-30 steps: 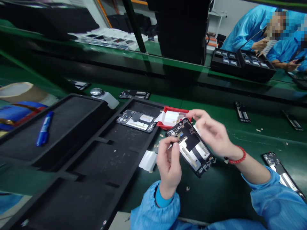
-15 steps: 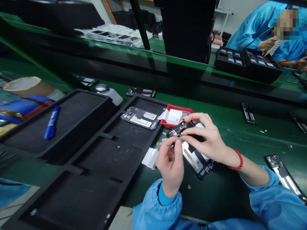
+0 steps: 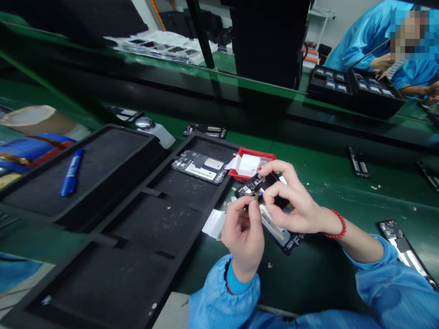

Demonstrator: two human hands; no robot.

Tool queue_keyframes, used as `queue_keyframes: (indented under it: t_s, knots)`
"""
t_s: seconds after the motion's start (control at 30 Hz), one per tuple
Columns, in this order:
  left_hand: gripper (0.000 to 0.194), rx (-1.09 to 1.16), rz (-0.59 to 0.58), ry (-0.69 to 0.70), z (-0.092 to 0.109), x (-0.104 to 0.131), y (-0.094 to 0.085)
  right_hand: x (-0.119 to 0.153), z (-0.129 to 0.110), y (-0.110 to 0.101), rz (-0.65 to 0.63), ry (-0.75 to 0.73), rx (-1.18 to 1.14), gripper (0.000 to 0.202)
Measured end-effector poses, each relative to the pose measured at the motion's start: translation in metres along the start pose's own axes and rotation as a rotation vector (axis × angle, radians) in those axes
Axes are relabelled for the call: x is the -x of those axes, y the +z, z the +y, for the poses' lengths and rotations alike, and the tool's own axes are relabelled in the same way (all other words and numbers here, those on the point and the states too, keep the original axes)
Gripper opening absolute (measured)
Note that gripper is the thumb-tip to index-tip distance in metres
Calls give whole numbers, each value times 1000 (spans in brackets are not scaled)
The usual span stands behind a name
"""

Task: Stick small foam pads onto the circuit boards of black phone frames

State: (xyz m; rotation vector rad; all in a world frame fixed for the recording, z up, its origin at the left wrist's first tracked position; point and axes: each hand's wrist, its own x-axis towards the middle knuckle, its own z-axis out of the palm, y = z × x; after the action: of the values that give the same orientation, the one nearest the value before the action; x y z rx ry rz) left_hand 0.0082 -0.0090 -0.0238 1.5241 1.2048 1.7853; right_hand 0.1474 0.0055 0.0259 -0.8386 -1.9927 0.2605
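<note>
An opened phone [image 3: 284,235] with a bare circuit board and silver plates lies slanted under both hands, on the green bench. My left hand [image 3: 243,233] pinches thumb and index finger on a tiny tan piece [image 3: 256,195] over the phone's upper part. A small blue spot shows beside that piece. My right hand [image 3: 298,205], with a red bead bracelet at the wrist, is over the phone's right side. Its thumb and fingers are bent but apart, and one fingertip is at the phone's top edge. The fingers partly hide the board.
A red bin [image 3: 240,173] with white pads stands behind the phone. To the left is a black foam tray [image 3: 137,228] bearing another opened phone [image 3: 200,167]. A blue marker [image 3: 72,173] lies on a second black tray. More opened phones [image 3: 406,251] lie at right. Co-workers sit across.
My right thumb and finger have parted and drawn back right from the left fingertips, uncovering the tan piece and blue spot. My left hand keeps its pinch.
</note>
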Motion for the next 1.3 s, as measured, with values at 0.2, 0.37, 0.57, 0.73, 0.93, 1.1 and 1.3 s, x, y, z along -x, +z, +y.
queue_keyframes:
  t_s: [0.2, 0.37, 0.57, 0.73, 0.93, 1.1, 1.3]
  knots:
    - [14, -28, 24, 26, 0, -1, -3, -6, -1, -6, 53, 158, -19, 7]
    - [9, -61, 36, 110, 0, 5, -6, -3, -8, 2, 81, 99, 73, 21]
    - [5, -104, 47, 260, -5, 10, -10, -4, -12, -1, 11, 18, 112, 22]
    - [7, -133, 100, 359, -6, 11, -10, -5, -12, -2, 1, -177, 297, 21]
    - [4, -152, 126, 434, -4, 10, -7, -4, -17, 5, 61, -278, 411, 30]
    - [6, -153, 160, 445, -5, 11, -4, -3, -14, 5, 72, -280, 378, 28]
    - [5, -159, 173, 417, -4, 10, -6, -1, -19, 1, 125, -206, 269, 29]
